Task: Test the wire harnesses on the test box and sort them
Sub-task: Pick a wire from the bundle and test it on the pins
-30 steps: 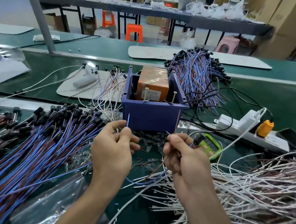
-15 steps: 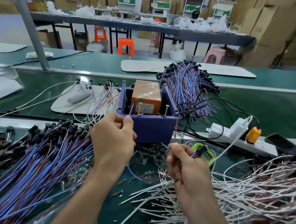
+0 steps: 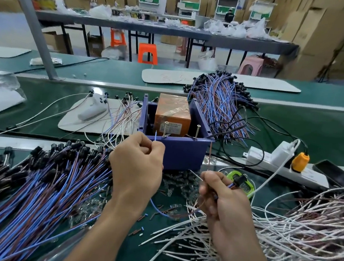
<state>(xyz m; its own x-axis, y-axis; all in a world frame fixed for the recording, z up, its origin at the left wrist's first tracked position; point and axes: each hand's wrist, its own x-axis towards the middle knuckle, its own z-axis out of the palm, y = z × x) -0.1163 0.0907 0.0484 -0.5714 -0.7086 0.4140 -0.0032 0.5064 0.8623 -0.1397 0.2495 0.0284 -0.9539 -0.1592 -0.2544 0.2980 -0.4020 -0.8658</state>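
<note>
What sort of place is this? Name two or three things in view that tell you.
Most likely a factory assembly floor for wiring: heaps of wire harnesses around a purple test box, a long green conveyor belt, and cardboard cartons stacked high behind.

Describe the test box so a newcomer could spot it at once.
On the green workbench, look at the middle, just beyond the person's left hand. There stands the test box, a purple-blue plastic bin holding an orange block. Unlike the wire bundles around it, it carries two upright screws on its near rim.
</note>
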